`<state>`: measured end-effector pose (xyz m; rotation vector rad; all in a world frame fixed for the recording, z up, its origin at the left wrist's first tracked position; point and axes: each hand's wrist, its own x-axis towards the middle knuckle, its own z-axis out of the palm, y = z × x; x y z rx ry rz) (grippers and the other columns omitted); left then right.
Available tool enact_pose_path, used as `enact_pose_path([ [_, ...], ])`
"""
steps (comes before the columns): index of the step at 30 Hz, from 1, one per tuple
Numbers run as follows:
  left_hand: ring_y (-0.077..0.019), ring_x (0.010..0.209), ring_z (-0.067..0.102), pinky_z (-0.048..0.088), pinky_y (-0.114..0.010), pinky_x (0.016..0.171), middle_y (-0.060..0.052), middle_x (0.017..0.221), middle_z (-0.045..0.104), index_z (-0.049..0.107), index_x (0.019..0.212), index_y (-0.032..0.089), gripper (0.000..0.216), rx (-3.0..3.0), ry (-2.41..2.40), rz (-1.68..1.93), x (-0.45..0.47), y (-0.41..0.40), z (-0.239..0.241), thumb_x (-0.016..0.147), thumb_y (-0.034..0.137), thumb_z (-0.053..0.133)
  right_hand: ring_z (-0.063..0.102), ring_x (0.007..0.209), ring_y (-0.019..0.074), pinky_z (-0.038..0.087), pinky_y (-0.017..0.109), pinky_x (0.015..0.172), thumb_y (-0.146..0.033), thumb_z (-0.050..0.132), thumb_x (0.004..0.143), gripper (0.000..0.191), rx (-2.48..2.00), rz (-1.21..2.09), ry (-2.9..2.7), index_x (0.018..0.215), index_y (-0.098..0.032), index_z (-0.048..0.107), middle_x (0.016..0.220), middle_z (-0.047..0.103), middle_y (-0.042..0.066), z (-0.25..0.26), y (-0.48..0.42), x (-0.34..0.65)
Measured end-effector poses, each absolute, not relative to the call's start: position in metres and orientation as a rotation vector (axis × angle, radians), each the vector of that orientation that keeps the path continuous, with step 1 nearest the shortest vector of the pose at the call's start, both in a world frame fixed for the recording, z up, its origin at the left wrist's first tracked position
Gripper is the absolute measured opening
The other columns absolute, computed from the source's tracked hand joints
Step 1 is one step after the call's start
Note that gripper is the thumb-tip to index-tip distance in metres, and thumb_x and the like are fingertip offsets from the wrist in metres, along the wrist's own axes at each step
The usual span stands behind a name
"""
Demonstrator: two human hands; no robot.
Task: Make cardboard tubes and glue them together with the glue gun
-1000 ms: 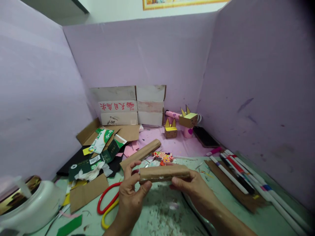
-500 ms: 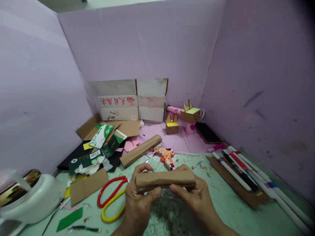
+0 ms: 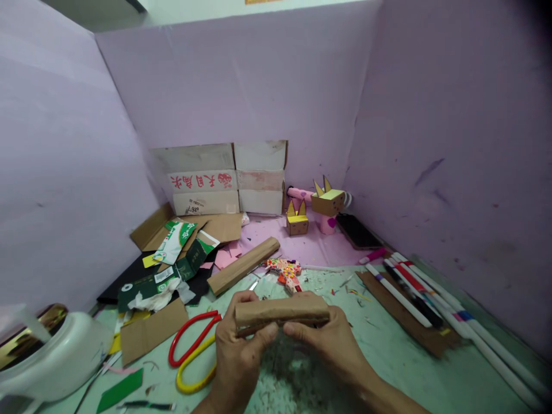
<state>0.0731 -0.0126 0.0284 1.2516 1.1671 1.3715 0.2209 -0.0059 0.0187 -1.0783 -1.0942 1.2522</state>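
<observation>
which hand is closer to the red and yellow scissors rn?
Left. The left hand grips the left end of the cardboard strip right beside the scissors, almost touching their handles. The right hand holds the strip's right end, farther away.

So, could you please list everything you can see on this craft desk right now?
folded cardboard piece: one, brown, held above the near desk in both hands
cardboard strip: one, brown, lying mid desk
scissors: one pair, red and yellow handles, left of the hands
cardboard animal boxes: two, brown with yellow ears, at the back
white cartons: stacked against the back wall
phone: one, black, back right
markers: several, mostly white, on the right
green packaging scraps: several, left
white container: one, near left corner
left hand: grip on the piece's left end
right hand: grip on its right end
</observation>
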Motion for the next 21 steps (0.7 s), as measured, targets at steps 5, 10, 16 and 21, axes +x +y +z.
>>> enact_pose_path([
  [5,-0.0118,0.059,0.047,0.039,-0.021,0.055,0.005,0.066,0.051,0.051,0.088,0.021,0.033,1.229,1.112,1.348,0.074,-0.016,0.025,0.065,0.030,0.072,0.052,0.062,0.0193,0.042,0.030,0.056,-0.035,0.079,0.053,0.024,-1.094,1.107,-1.076,0.065,-0.017,0.067,0.063,0.058,0.001,0.017,-0.011,0.219],
  [10,-0.0112,0.058,0.045,0.036,-0.021,0.054,0.004,0.067,0.052,0.058,0.086,0.018,0.030,1.298,0.992,1.230,0.064,-0.003,0.031,0.063,0.032,0.071,0.056,0.078,0.0245,0.043,0.035,0.073,-0.037,0.073,0.065,0.022,-1.040,1.092,-1.189,0.074,-0.017,0.072,0.078,0.065,0.005,0.020,-0.007,0.229],
  [16,-0.0172,0.068,0.053,0.039,-0.025,0.062,-0.003,0.083,0.061,0.070,0.087,0.015,0.032,1.385,0.890,1.114,0.048,0.008,0.042,0.064,0.038,0.071,0.060,0.084,0.0272,0.041,0.040,0.083,-0.045,0.064,0.073,0.032,-0.865,1.310,-1.298,0.089,-0.019,0.073,0.079,0.071,0.005,0.028,0.003,0.241],
  [21,-0.0270,0.088,0.059,0.042,-0.036,0.084,-0.008,0.090,0.068,0.071,0.099,0.014,0.038,1.352,0.771,1.048,0.039,0.014,0.044,0.072,0.040,0.066,0.060,0.077,0.0259,0.041,0.039,0.081,-0.046,0.066,0.073,0.029,-0.921,1.240,-1.268,0.078,-0.019,0.075,0.076,0.071,0.005,0.024,0.003,0.243],
])
